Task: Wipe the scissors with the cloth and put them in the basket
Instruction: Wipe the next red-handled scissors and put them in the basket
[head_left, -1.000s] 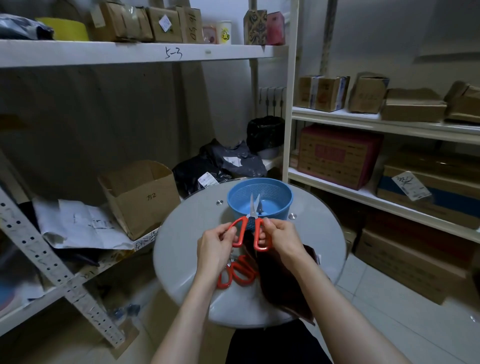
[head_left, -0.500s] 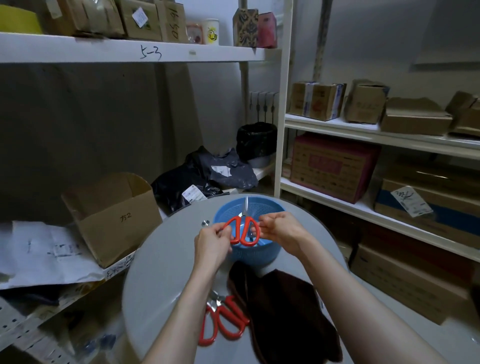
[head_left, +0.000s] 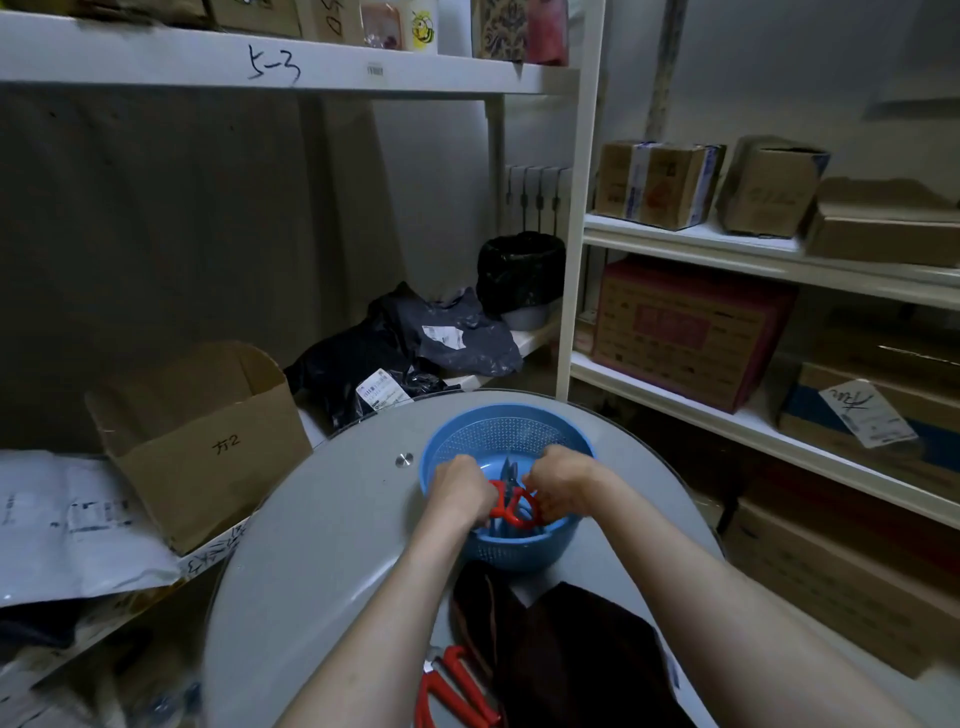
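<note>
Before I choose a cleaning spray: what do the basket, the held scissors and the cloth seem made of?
Basket: blue moulded plastic, matte, finely perforated wall. Scissors: grey metal blades; glossy red handles, probably plastic. Cloth: dark brown soft fabric, limp folds, perhaps towelling.

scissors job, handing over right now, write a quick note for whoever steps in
Hands: the left hand and the right hand each grip a red handle of the scissors, down inside the blue basket, not yet released.
Things: the cloth lies on the table, in no hand; a second pair lies beside its left edge.
Done: the first scissors are in the basket.
Left: let go; probably wipe and basket the second pair, though I cannot tell if it is already wiped.
</note>
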